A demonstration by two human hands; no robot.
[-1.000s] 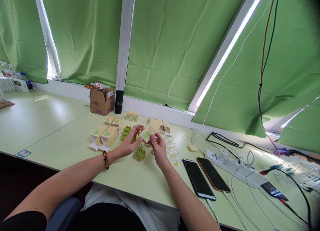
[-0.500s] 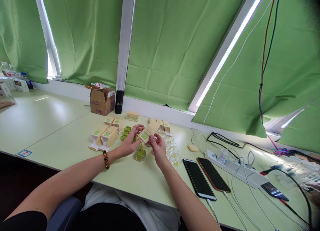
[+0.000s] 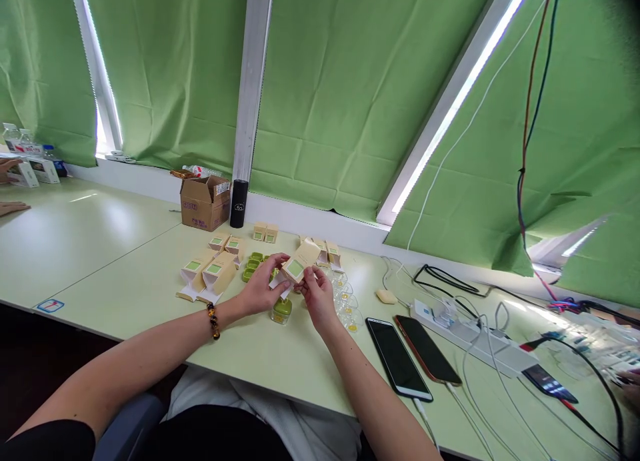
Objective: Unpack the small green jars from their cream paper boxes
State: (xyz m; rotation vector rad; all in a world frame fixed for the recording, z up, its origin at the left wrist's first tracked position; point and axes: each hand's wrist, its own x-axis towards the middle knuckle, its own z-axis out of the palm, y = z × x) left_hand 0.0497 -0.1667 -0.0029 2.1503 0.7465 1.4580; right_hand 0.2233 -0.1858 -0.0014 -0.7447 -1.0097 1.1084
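Between both hands I hold a small beige carton (image 3: 303, 258) with a green window, tilted above the table. My left hand (image 3: 263, 284) grips its left side, where a white flap shows by the thumb. My right hand (image 3: 317, 294) pinches its lower right edge. Just below stands a small glass jar with a green lid (image 3: 281, 310), its top partly hidden by the carton and hand. Green lids (image 3: 253, 264) sit behind my left hand. Several clear glass jars (image 3: 346, 301) stand in rows to the right of my right hand.
More beige cartons stand at left (image 3: 217, 271) and behind. A cardboard box (image 3: 204, 204) and a black tumbler (image 3: 239, 204) are by the window wall. Two phones (image 3: 399, 358), a power strip (image 3: 470, 338) and cables lie at right. Another person's hand (image 3: 13, 208) rests far left.
The carton has turned up in my hands, and a white flap now shows at its lower left end. At far left, another person's second hand has appeared at the white boxes.
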